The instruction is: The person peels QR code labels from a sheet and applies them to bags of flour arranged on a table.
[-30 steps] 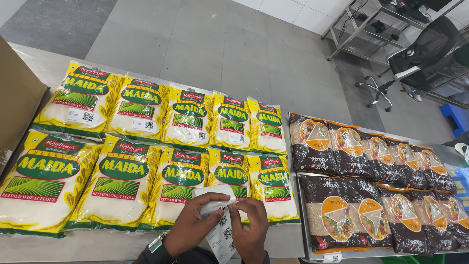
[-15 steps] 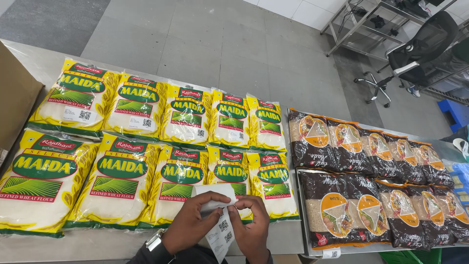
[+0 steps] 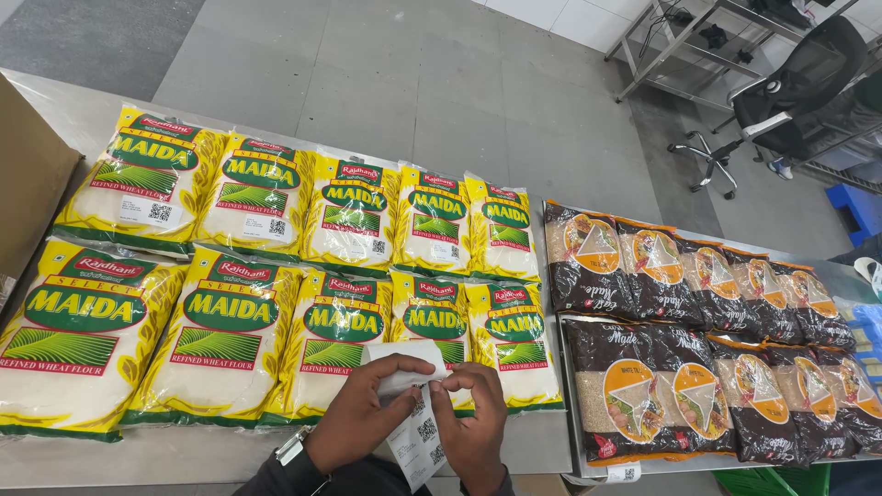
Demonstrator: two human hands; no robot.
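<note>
Below the two rows of yellow plastic flour bags (image 3: 303,276), at the near edge of the grey metal table (image 3: 184,455), I see my left hand (image 3: 363,418) and right hand (image 3: 473,422) pinching a white paper strip of code stickers (image 3: 413,432). Right of those bags lie dark brown grain packets (image 3: 698,340). Left of them stands a brown cardboard box (image 3: 28,184). Beyond them, on the floor, sits a black office chair (image 3: 781,83).

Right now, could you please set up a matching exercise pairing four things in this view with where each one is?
Things:
1. yellow flour bags
2. dark brown bags
3. strip of white labels
4. office chair

Places:
A. on the floor, far right
B. between both hands
C. left part of the table
D. right part of the table

Pairs: 1-C, 2-D, 3-B, 4-A
</note>
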